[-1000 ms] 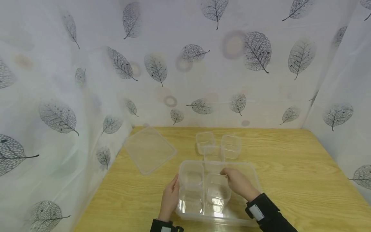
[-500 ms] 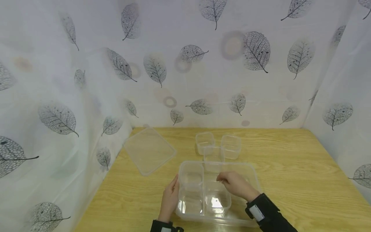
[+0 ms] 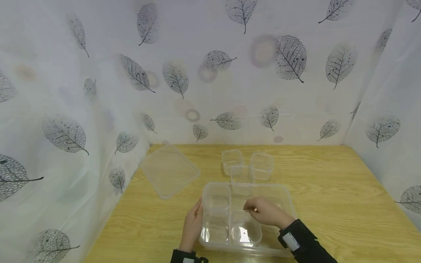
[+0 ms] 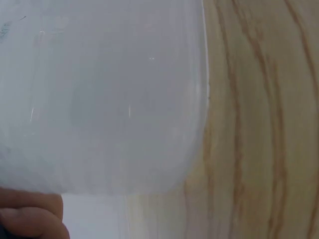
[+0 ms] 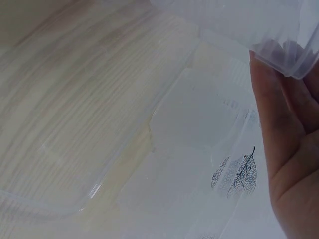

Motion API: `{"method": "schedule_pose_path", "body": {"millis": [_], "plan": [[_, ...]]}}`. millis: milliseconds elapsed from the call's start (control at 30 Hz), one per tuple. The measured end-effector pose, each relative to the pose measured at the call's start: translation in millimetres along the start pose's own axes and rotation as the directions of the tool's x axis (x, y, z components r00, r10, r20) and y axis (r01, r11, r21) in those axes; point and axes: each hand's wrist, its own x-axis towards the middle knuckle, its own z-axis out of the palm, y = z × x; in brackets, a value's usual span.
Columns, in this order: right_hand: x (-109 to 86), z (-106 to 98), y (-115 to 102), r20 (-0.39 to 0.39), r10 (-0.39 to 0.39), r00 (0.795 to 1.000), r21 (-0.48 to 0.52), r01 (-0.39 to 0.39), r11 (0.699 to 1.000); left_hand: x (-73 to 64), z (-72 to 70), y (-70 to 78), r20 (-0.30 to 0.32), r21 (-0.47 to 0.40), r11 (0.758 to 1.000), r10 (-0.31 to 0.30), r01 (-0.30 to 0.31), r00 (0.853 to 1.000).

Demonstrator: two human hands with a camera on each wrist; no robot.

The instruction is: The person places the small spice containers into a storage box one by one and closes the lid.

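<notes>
A large clear plastic box lies near the front of the table in the head view. My left hand holds its left wall, thumb up along the side; in the left wrist view the fingers are bent against the cloudy plastic. Inside the box, the right hand pinches the back rim of a small clear container, which sits at the front, right of a divider line. The right wrist view shows the fingertips behind that container's corner. More small clear shapes fill the box's left column.
Behind the box stand three small clear containers: one at left, one at right and one nearer, partly overlapped by the box. A flat clear lid lies back left. Leaf-printed curtains surround the wooden table.
My right hand has moved toward the front of the box, bringing the small container with it to the front wall. The left hand has stayed in place.
</notes>
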Motion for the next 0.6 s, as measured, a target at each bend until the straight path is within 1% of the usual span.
{"method": "schedule_pose_path", "body": {"millis": [167, 333, 600], "plan": [[-0.9, 1.2, 0.7, 0.036, -0.017, 0.999, 0.015, 0.017, 1.0, -0.1, -0.1, 0.8, 0.001, 0.013, 1.0, 0.0, 0.0, 1.0], [-0.8, 0.1, -0.9, 0.072, -0.013, 0.997, 0.028, 0.011, 1.0, 0.5, 0.1, 0.2, -0.004, 0.007, 1.0, 0.004, -0.004, 1.0], [-0.2, -1.2, -1.8, 0.08, -0.04, 0.996, 0.032, 0.038, 0.999, -0.2, 0.2, 0.1, -0.01, -0.002, 1.0, 0.007, -0.007, 1.0]]}}
